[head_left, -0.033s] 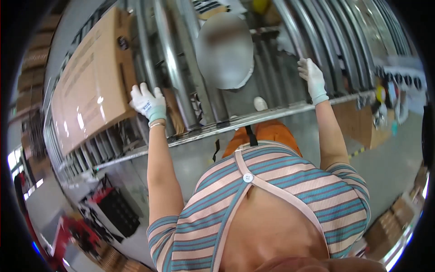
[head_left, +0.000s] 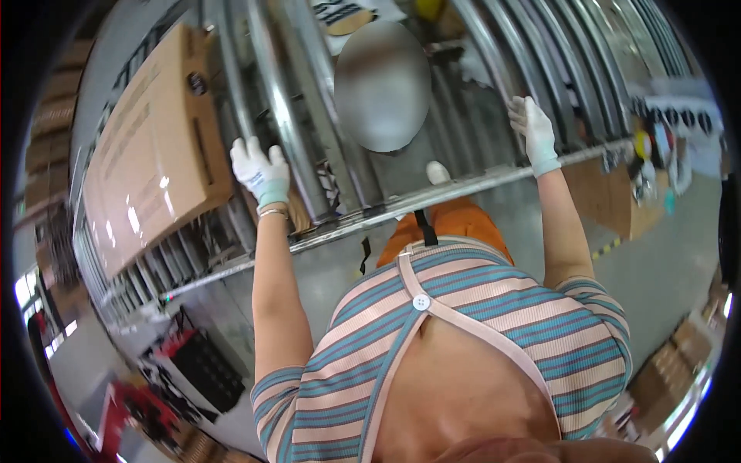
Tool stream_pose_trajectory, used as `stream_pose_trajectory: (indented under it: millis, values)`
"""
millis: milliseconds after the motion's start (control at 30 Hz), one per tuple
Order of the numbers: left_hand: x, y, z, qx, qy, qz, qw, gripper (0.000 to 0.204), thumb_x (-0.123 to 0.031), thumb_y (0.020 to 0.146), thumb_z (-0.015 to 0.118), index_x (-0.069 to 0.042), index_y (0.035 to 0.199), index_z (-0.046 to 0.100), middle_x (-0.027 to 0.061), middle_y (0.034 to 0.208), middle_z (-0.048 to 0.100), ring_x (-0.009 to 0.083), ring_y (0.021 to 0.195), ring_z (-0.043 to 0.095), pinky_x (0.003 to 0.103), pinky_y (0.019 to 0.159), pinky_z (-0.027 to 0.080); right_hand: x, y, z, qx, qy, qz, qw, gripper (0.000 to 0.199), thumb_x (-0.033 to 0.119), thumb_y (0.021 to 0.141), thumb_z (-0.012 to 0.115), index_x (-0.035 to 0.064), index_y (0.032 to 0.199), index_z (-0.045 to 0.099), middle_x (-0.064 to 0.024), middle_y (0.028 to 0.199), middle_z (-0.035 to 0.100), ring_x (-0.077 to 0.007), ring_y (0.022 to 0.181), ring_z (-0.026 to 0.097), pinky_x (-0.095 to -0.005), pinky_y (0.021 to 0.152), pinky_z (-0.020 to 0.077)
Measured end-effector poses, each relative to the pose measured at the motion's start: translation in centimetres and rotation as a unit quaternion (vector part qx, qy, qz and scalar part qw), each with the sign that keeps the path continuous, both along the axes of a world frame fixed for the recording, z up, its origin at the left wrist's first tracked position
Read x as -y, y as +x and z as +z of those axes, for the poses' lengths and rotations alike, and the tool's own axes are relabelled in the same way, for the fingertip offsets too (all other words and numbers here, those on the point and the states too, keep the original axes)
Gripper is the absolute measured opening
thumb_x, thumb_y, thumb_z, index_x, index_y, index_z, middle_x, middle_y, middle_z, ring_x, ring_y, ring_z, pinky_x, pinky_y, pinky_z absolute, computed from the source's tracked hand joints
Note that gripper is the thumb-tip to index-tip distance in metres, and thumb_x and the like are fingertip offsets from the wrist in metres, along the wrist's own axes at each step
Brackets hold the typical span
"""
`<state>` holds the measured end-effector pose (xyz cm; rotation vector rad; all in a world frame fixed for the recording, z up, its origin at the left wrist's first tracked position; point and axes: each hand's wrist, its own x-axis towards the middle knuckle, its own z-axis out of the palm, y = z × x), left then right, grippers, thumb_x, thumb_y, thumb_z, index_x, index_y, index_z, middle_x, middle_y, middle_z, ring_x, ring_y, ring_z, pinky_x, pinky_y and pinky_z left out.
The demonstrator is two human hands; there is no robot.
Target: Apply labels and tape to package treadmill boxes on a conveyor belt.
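left hand [head_left: 261, 174] grip closed on roller rail [head_left: 272, 92], beside cardboard box [head_left: 150, 150] | right hand [head_left: 532, 133] grip can't tell, resting on rack edge bar [head_left: 463, 187] | I read it as bracing

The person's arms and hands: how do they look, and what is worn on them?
Both hands wear white knit gloves with pale bluish cuffs: the left hand and the right hand. A thin bracelet sits at the left wrist, just below the glove cuff. The forearms are bare. The short sleeves belong to a ribbed top with peach and teal stripes.
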<state>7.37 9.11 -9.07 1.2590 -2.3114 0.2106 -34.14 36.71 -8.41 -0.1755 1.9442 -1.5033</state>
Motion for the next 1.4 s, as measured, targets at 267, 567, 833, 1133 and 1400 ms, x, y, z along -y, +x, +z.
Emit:
stream_pose_trajectory:
  millis: [267, 567, 833, 1133, 1400]
  values:
    - [-13.1, -15.6, -4.5, -0.065, 0.182, -0.314, 0.929, 0.045, -0.016, 0.067, 0.070, -0.001, 0.107, 0.056, 0.0217, 0.125, 0.049, 0.0380, 0.112, 0.048, 0.047, 0.094, 0.040, -11.2, 4.8, 1.3, 0.038, -0.033, -0.088, 0.995, 0.041, 0.036, 0.095, 0.045, 0.0018, 0.112, 0.060, -0.0087, 0.101, 0.065, -0.0153, 0.088, 0.061, -0.0308, 0.078, 0.0496]
    - [-18.5, -15.4, -4.8, -0.058, 0.191, -0.277, 0.940, 0.025, -0.009, 0.081, 0.061, -0.001, 0.104, 0.058, 0.0210, 0.117, 0.056, 0.0362, 0.109, 0.052, 0.042, 0.095, 0.040, -15.4, -2.1, 0.2, 0.006, -0.114, -0.101, 0.988, 0.026, 0.022, 0.093, 0.052, 0.0021, 0.107, 0.061, -0.0060, 0.094, 0.066, -0.0118, 0.080, 0.060, -0.0257, 0.072, 0.0495]
    - [-29.5, -32.5, -1.3, -0.087, 0.183, -0.356, 0.912, 0.029, -0.004, 0.077, 0.059, 0.001, 0.105, 0.057, 0.0206, 0.116, 0.055, 0.0362, 0.106, 0.052, 0.043, 0.093, 0.041, -26.9, -16.6, -1.8, -0.064, -0.137, -0.116, 0.982, 0.026, 0.020, 0.089, 0.054, 0.0007, 0.104, 0.063, -0.0049, 0.090, 0.068, -0.0105, 0.082, 0.060, -0.0254, 0.076, 0.0473]
    - [-42.2, -50.1, 4.9, -0.080, 0.294, -0.482, 0.821, 0.028, -0.005, 0.080, 0.056, 0.001, 0.108, 0.057, 0.0168, 0.118, 0.056, 0.0327, 0.108, 0.052, 0.041, 0.094, 0.040, -42.3, -24.9, -2.8, -0.100, 0.150, -0.227, 0.957, 0.030, 0.027, 0.084, 0.056, 0.0050, 0.103, 0.066, -0.0151, 0.100, 0.067, -0.0258, 0.096, 0.063, -0.0338, 0.085, 0.0472]
    - [-44.9, -55.6, 4.1, -0.103, 0.482, -0.515, 0.702, 0.017, -0.001, 0.084, 0.052, 0.002, 0.097, 0.062, 0.0147, 0.106, 0.062, 0.0272, 0.100, 0.059, 0.034, 0.091, 0.045, -49.6, -25.8, -6.9, -0.091, 0.333, -0.254, 0.904, 0.034, 0.030, 0.081, 0.057, 0.0050, 0.103, 0.065, -0.0179, 0.101, 0.065, -0.0307, 0.097, 0.062, -0.0380, 0.086, 0.0479]
